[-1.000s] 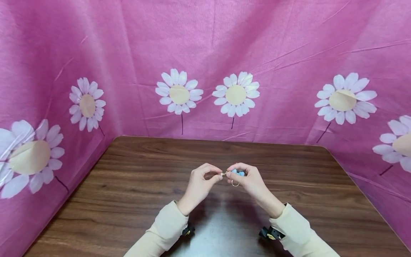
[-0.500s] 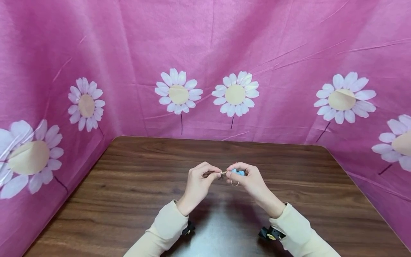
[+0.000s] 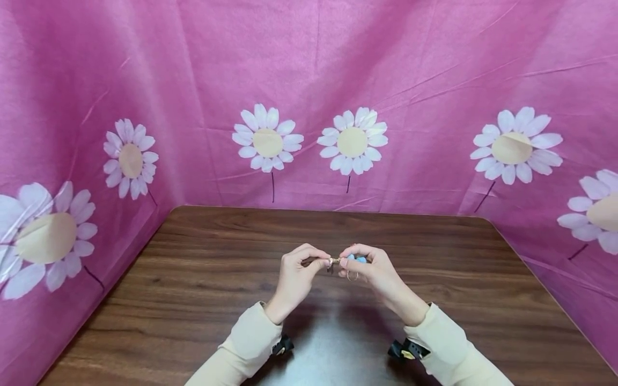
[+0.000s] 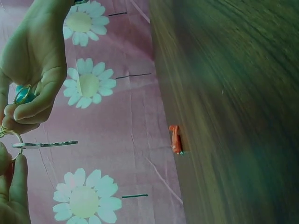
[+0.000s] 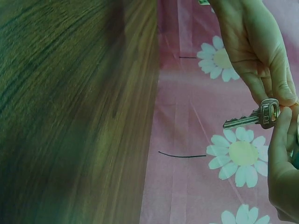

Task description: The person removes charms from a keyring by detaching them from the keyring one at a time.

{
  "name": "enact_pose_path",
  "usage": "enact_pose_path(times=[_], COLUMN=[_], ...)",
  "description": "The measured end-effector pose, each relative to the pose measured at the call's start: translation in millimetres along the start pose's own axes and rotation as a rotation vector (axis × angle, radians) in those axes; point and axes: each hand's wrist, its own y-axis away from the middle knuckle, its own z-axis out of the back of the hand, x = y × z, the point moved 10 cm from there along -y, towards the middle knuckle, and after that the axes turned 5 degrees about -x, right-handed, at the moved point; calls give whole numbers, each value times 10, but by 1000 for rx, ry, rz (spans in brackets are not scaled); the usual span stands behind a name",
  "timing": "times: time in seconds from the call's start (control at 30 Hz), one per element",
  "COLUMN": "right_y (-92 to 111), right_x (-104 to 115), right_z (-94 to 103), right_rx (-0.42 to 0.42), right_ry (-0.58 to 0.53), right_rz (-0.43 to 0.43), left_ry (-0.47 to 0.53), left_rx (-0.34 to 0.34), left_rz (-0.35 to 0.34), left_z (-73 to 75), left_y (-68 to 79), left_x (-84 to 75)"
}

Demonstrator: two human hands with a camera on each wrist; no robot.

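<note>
Both hands meet above the table in the head view, fingertips close together. My left hand [image 3: 295, 274] pinches a small gold split ring [image 4: 20, 139] between thumb and forefinger. A silver key [image 5: 240, 122] hangs from that ring, its toothed blade pointing down to the table. My right hand [image 3: 379, 271] pinches the other side of the gold metal piece with thumb and forefinger. Held inside the right hand is a light blue charm [image 3: 360, 259], with a larger gold ring [image 3: 353, 280] dangling below it. Fingers hide much of the charm and the link between the hands.
A small orange-red object [image 4: 175, 140] lies on the wooden table [image 3: 217, 279] beyond the hands, mostly hidden by them in the head view. Pink cloth [image 3: 309, 53] printed with daisies hangs around the table's back and sides.
The key has swung down into sight below the left fingertips. My left hand has shifted slightly left; the right hand has hardly moved.
</note>
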Motion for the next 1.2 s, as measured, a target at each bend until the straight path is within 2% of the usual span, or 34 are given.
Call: enact_pose_path(times=[0.2,0.5,0.57,0.73,0.8,0.87,0.97,1.07,1.2], right_y=[14,33,41,74,80,79,61,32,-7], right_x=[55,90,91,92,91,84,63,22,-26], right_z=[-82,-113,-117,-150,-166,-173,-154,-99,6], right_rx=[75,106,112,165,186,194,171,112,-6], right_ry=[-87,-135,-146,-211,-234,-240,-212,-159,-43], right_rz=[29,54,57,72,76,78,71,47,21], left_ry=[92,238,282,412,438,438,400,329,198], left_rx=[-8,-63,-68,-83,-80,-69,-44,-7,64], left_rz=[81,117,159,318,355,364,337,298,241], left_z=[2,-2,-19,-84,-102,-111,-106,-98,-99], left_y=[7,21,31,90,108,114,101,80,55], left_x=[259,284,321,457,487,500,500,505,507])
